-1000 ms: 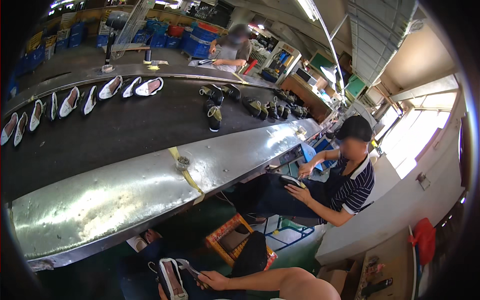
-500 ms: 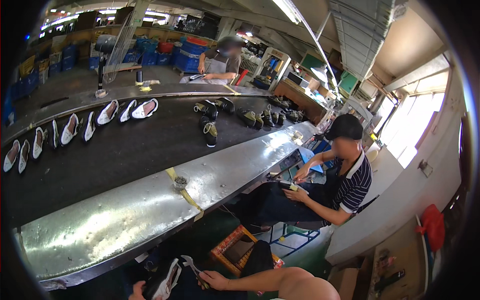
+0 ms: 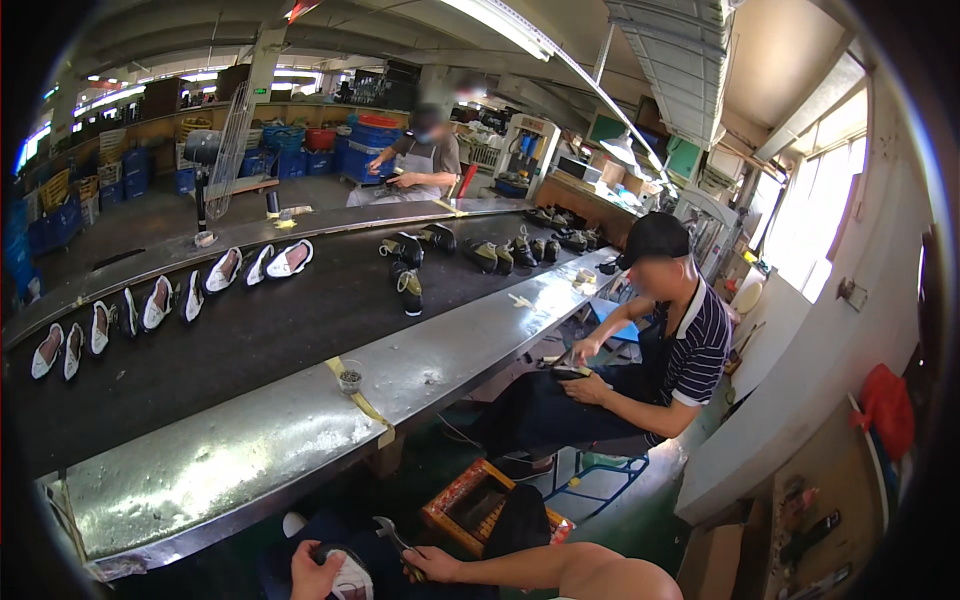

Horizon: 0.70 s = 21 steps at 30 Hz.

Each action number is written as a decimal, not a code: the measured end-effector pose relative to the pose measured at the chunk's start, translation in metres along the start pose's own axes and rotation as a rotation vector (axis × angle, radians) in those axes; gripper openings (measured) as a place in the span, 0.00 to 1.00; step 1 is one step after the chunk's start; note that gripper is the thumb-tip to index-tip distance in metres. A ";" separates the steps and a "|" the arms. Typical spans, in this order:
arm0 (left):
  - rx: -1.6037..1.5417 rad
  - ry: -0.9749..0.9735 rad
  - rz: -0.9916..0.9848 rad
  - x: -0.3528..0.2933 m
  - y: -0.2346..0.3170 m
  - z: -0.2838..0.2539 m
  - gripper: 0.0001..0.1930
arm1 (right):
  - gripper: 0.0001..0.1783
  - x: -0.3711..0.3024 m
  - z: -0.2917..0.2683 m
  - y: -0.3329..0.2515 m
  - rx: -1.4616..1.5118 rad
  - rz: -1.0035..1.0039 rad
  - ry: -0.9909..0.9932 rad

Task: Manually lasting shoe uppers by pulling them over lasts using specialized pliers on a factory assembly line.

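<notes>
My left hand (image 3: 316,571) is closed round a dark shoe upper with a white lining (image 3: 350,577), low in the view over my lap. The lower part of the shoe is cut off by the picture's edge. Just to its right, my right hand (image 3: 432,563) grips the handles of a pair of metal pincers (image 3: 388,529). The pincers' curved jaws point up and left, apart from the shoe. Dark cloth (image 3: 330,528) covers my lap beneath both hands.
A metal-edged bench (image 3: 230,470) runs along a dark belt (image 3: 200,385) bearing white-lined uppers (image 3: 157,302) and black-olive shoes (image 3: 408,290). A small cup (image 3: 349,381) sits on the ledge. A seated co-worker (image 3: 680,350) handles a shoe at right. An orange-patterned crate (image 3: 470,510) stands near my knee.
My view has shifted a little. The shoe has been turned and tipped in my left hand, which has come up over it. The pincers stay in my right hand.
</notes>
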State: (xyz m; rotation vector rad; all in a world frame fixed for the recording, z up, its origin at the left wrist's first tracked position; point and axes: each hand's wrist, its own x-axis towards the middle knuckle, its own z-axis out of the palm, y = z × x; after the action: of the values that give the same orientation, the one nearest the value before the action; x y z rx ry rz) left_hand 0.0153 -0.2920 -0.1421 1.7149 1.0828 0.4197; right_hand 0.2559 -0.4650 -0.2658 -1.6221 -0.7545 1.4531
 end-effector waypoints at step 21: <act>-0.345 -0.071 -0.206 -0.007 -0.131 0.116 0.37 | 0.25 -0.039 0.010 -0.007 0.075 0.059 0.010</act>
State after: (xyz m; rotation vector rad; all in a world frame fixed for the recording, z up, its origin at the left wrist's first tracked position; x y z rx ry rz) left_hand 0.0327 -0.3542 -0.3043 1.2930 1.0548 0.3864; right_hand 0.2405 -0.4937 -0.2405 -1.6055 -0.6435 1.4961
